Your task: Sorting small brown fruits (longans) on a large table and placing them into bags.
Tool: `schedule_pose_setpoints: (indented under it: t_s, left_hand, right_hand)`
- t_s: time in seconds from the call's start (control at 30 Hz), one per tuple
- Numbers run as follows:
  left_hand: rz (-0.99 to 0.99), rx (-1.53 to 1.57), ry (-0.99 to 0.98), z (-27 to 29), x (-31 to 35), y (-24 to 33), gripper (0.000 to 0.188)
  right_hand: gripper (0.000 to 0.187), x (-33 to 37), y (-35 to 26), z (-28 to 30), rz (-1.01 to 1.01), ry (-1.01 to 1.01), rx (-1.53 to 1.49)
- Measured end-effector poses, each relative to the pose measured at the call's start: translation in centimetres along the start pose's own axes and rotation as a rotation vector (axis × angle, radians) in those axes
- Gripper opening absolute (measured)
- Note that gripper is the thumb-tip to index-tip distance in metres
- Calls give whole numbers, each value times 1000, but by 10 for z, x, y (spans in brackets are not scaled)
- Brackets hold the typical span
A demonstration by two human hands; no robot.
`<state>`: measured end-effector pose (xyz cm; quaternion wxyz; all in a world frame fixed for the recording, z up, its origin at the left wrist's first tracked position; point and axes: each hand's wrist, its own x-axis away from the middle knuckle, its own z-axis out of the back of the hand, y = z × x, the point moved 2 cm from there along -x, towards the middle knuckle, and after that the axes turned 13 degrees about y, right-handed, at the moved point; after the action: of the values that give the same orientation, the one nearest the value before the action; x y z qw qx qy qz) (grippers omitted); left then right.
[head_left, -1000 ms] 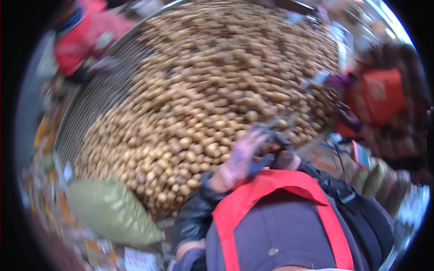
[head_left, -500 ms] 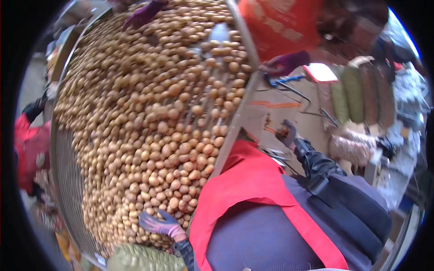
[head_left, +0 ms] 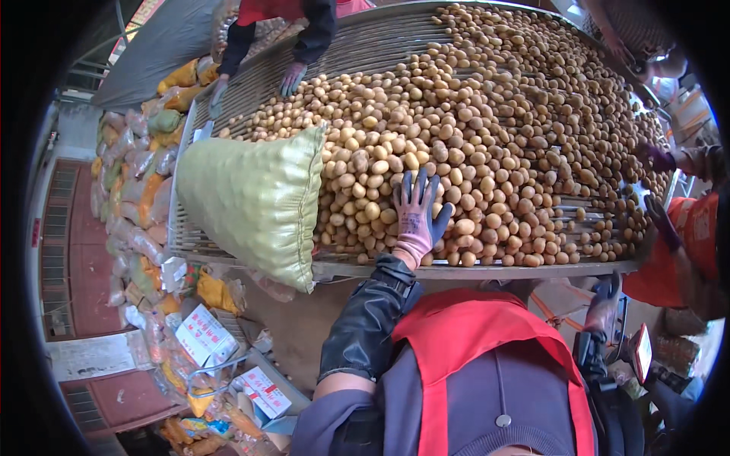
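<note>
Potatoes (head_left: 487, 144), round and yellow-brown, lie heaped on a large slatted metal sorting table (head_left: 357, 47). My left hand (head_left: 415, 209), in a pink glove with dark fingers, rests on the heap near the front rim. Its fingers are spread and it grips nothing. Beside it to the left, a bulging pale green woven sack (head_left: 251, 194) lies on the table and sticks out over the front edge. My right hand (head_left: 603, 300), also gloved, is low on my right, beyond the table's front rim. Its fingers are too unclear to read.
Across the table, a co-worker's gloved hands (head_left: 293, 79) are at the slats. At the right end, another person's purple gloves (head_left: 660, 158) reach over the potatoes. A red-rimmed panel (head_left: 642, 353) stands near my right hand. Filled bags (head_left: 144, 205) and white cartons (head_left: 207, 336) pile up on the left.
My view has swung left, bringing the whole green sack and the piled bags into sight. My left hand is still on the potatoes, its fingers now spread wide.
</note>
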<state>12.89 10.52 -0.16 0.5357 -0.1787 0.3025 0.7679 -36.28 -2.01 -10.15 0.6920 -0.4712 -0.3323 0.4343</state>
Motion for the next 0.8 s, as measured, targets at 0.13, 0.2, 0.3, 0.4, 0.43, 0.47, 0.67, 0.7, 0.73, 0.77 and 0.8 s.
schedule_pose_setpoints:
  t_s: [0.13, 0.2, 0.3, 0.4, 0.43, 0.47, 0.67, 0.7, 0.73, 0.77, 0.8]
  left_hand:
    - [55, 286, 176, 65, 26, -13, 69]
    - [121, 288, 217, 95, 61, -57, 70]
    - [281, 152, 238, 114, 75, -109, 67]
    - [257, 167, 133, 126, 70, -133, 63]
    - [239, 182, 103, 124, 70, -135, 64]
    - [231, 255, 135, 111, 73, -138, 60]
    - [501, 235, 67, 72, 71, -173, 59]
    - [520, 270, 67, 64, 73, -189, 59]
    - [465, 331, 137, 53, 65, -187, 59]
    - [366, 79, 0, 52, 47, -175, 62]
    - [359, 264, 137, 46, 35, -151, 65]
  right_hand:
    - [42, 98, -136, -106, 774, -77, 46]
    - [50, 217, -190, -165, 640, -403, -41]
    - [55, 332, -227, -226, 787, -889, -391]
    - [61, 352, -244, -281, 1034, -760, -339]
    - [61, 340, -259, -306, 1104, -582, -274]
    - [61, 322, -278, -338, 1235, -498, -98]
    - [56, 273, -289, -433, 1173, -794, 405]
    - [49, 284, -282, -426, 1172, -684, 237]
    - [48, 291, -265, -405, 1283, -485, -35]
    - [46, 296, -250, -371, 1327, -666, -186]
    - [49, 312, -217, -355, 1349, -821, -361]
